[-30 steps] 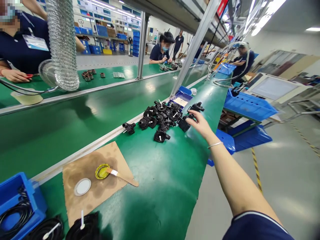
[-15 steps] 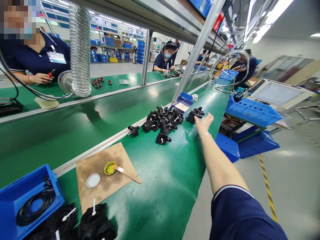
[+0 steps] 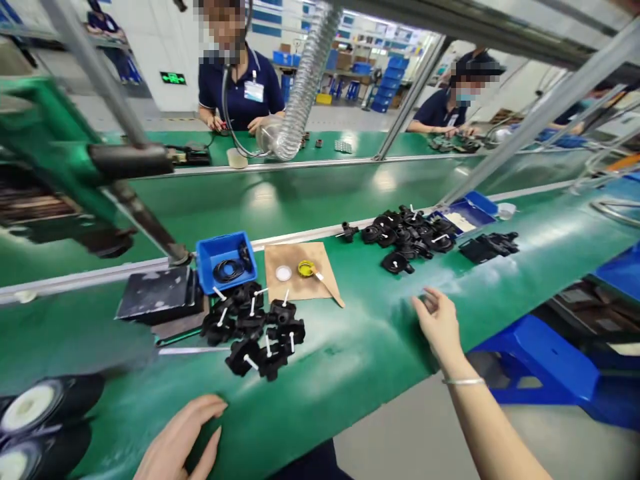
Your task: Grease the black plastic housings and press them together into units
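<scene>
My right hand (image 3: 440,323) hovers over the green bench at the right, fingers apart, holding nothing. It is nearest to a black block-like part (image 3: 487,247) and a pile of black round parts with white sticks (image 3: 410,233). At the lower left, my left hand (image 3: 185,433) is empty, thumb and fingers apart, below a second cluster of black parts with white sticks (image 3: 255,327). Between the two groups lies a brown cardboard sheet (image 3: 287,290). A white disc (image 3: 283,273), a small yellow dish (image 3: 305,269) and a wooden-handled brush (image 3: 327,287) rest on it.
A blue bin (image 3: 205,267) with black rings stands beside a dark block (image 3: 157,293). At left is a green machine (image 3: 60,127); large black cylinders (image 3: 50,420) lie below it. Metal posts rise behind the bench. Several people sit or stand across it. A blue stool (image 3: 545,353) is at right.
The view has swung left. My right hand has drawn back from the black block-like part, which stays on the bench. My left hand has come into view.
</scene>
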Motion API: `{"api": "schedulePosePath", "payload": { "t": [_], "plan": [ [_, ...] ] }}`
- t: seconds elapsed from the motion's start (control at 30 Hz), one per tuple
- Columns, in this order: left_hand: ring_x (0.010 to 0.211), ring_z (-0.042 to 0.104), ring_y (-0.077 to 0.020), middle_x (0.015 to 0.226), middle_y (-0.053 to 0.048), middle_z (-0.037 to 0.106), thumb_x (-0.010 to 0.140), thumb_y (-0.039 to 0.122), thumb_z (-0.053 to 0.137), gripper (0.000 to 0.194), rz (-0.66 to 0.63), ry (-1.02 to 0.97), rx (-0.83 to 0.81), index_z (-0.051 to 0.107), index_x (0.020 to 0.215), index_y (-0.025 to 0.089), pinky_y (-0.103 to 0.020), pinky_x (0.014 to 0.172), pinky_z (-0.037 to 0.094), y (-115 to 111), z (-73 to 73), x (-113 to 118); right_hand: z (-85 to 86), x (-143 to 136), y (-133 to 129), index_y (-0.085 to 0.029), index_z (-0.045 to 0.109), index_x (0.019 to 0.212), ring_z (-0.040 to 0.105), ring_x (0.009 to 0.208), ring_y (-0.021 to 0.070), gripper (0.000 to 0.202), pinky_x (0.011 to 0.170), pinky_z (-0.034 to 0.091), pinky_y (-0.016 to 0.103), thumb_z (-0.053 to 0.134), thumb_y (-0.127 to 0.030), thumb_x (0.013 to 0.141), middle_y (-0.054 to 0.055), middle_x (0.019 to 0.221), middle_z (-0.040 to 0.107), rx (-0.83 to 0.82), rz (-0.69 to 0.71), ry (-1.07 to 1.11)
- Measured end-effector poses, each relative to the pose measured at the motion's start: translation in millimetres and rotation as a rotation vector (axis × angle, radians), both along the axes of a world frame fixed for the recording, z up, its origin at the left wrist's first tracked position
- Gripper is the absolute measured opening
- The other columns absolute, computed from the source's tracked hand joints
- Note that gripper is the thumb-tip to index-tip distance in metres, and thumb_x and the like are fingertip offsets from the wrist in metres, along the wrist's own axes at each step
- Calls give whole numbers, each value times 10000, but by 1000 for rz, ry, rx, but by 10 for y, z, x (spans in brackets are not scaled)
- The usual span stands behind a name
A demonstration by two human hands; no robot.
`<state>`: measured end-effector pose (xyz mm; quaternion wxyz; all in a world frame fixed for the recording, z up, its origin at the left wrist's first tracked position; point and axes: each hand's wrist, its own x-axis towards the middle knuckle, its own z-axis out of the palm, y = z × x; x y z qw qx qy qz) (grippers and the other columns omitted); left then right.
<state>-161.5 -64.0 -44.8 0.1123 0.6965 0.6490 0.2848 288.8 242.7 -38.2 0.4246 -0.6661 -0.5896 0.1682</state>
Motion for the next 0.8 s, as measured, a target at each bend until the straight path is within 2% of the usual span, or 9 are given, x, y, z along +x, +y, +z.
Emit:
{"api": "schedulePosePath", "payload": {
  "t": [0.07,0.13,0.2,0.23,0.4,0.5,0.57,0.7,0.8],
  "plan": [
    [998,723,-210,1135,-74,709,900,302,598,259,-13,10,34,598,1157,269,-291,827,626,21,-26,-6,156,-494,-367,-249,609,1191,623,1127,236,492,1042,517,443,656,-518,782,99,1229,609,-27,206,74],
    [987,723,-205,1125,-83,706,907,274,577,247,-16,0,36,587,1153,252,-298,838,619,51,-17,3,293,-998,-666,-269,655,1174,620,1149,231,405,1103,475,430,710,-423,803,80,1235,639,-186,572,203],
    [984,718,-205,1123,-94,697,915,243,550,252,-13,-28,23,570,1167,240,-316,851,614,65,17,27,356,-1439,-853,-265,652,1186,627,1158,236,413,1102,475,446,732,-398,803,72,1233,659,-310,759,327],
    [990,714,-207,1123,-100,693,917,228,538,260,-13,-47,19,562,1176,233,-326,862,611,61,38,41,352,-1619,-905,-256,653,1178,637,1148,237,423,1088,485,451,739,-416,796,72,1218,671,-357,785,373],
    [1177,637,-231,1252,-143,639,915,192,533,361,-33,-103,30,510,1276,201,-381,1009,559,-78,160,15,111,-2079,-929,-224,712,1025,653,1041,239,422,1072,470,463,719,-556,765,68,1078,716,-388,685,401],
    [1294,556,-245,1365,-155,571,923,191,535,432,-1,-29,60,460,1349,206,-421,1089,505,-255,295,-181,0,-2121,-897,-239,733,963,634,1023,243,420,1080,453,458,743,-581,720,62,1063,716,-365,676,369],
    [1352,502,-265,1404,-161,538,927,194,534,446,88,53,113,444,1364,204,-494,1159,424,-407,401,-388,-12,-2109,-906,-248,734,941,629,1043,236,417,1041,490,419,747,-593,707,62,1111,710,-349,649,391],
    [1408,429,-331,1453,-196,478,917,228,580,517,346,236,148,405,1400,171,-638,1193,284,-685,524,-856,35,-2090,-974,-224,706,846,668,957,204,394,806,594,329,803,-556,657,73,1106,715,-375,484,701],
    [1360,481,-354,1437,-213,493,914,244,605,544,406,334,126,394,1408,159,-674,1158,305,-788,509,-1109,65,-2088,-963,-207,668,848,702,932,207,363,727,620,328,836,-463,654,67,1037,722,-432,384,975]
  ]
}}
